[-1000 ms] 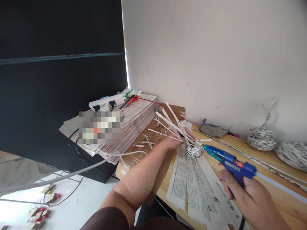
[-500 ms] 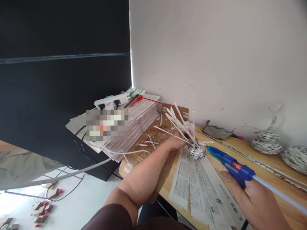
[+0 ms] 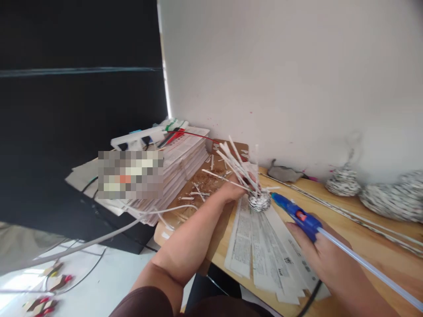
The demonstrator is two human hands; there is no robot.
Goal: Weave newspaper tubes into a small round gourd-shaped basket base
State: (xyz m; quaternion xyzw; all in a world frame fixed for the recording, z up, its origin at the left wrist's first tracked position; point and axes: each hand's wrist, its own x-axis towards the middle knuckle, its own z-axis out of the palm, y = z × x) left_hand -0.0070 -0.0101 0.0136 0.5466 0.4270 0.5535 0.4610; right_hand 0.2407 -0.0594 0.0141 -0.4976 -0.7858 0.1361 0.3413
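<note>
A small woven paper basket (image 3: 259, 201) with long white paper sticks (image 3: 235, 164) rising from it stands over fanned newspaper strips (image 3: 264, 251). My left hand (image 3: 239, 187) is closed around the basket's far left side, among the sticks; its fingertips are partly hidden. In my right hand (image 3: 317, 242) is a blue glue gun (image 3: 299, 215), its tip close to the basket's right rim. A long clear glue stick (image 3: 366, 264) runs out of the gun's back toward the lower right.
Stacked newspapers (image 3: 185, 163) bear a white power strip (image 3: 139, 138) at the left. Paper scraps (image 3: 200, 193) litter a brown board. Long paper rods (image 3: 330, 207), a grey cloth (image 3: 286, 171) and woven pieces (image 3: 343, 181) lie along the wall. A cable (image 3: 99, 240) crosses the left side.
The view has shifted to the right, so most things appear farther left. My right hand has tilted the glue gun slightly, with its tip still beside the basket. My left hand keeps its hold.
</note>
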